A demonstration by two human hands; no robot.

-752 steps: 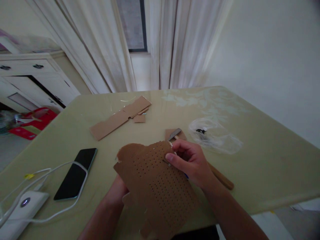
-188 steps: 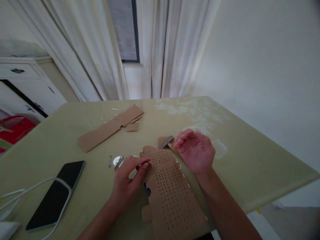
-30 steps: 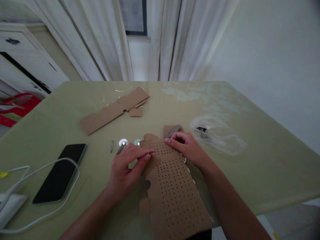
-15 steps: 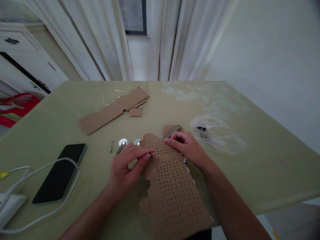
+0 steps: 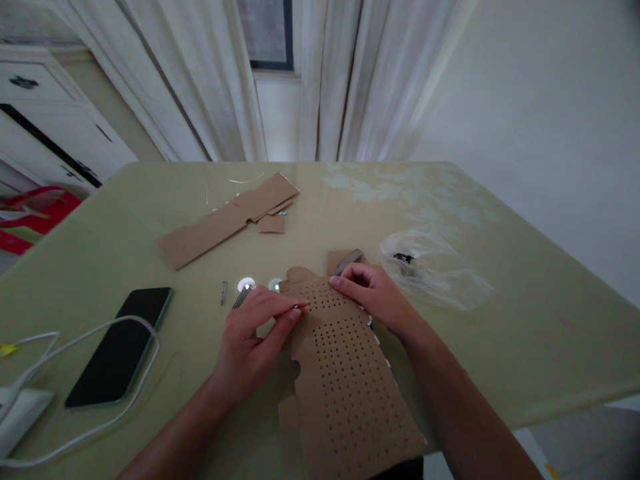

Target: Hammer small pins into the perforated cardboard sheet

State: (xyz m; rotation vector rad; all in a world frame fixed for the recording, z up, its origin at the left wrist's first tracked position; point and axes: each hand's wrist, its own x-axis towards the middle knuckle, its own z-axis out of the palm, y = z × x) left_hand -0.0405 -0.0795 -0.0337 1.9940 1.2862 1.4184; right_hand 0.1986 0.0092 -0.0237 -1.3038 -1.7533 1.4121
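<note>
A brown cardboard sheet [image 5: 350, 380] punched with rows of small holes lies in front of me, its near end at the table edge. My left hand [image 5: 255, 333] is closed in a pinch over its upper left side; a tiny metal end shows between thumb and forefinger, the rest covered by the fingers. With thumb and bent fingers, my right hand [image 5: 377, 293] grips the sheet's upper right edge. Just beyond that hand, a grey tool [image 5: 349, 261] rests on a small cardboard piece. Thin metal rods [image 5: 242, 297] lie beside the left knuckles, and a screw-like metal piece [image 5: 223, 293] is further left.
Cardboard offcuts [image 5: 225, 223] lie toward the back of the table [image 5: 525, 333]. A crumpled clear plastic bag [image 5: 440, 273] is on the right. At left are a black phone [image 5: 120, 347] and a white cable [image 5: 75, 437]. Two shiny discs [image 5: 246, 284] sit behind the left hand.
</note>
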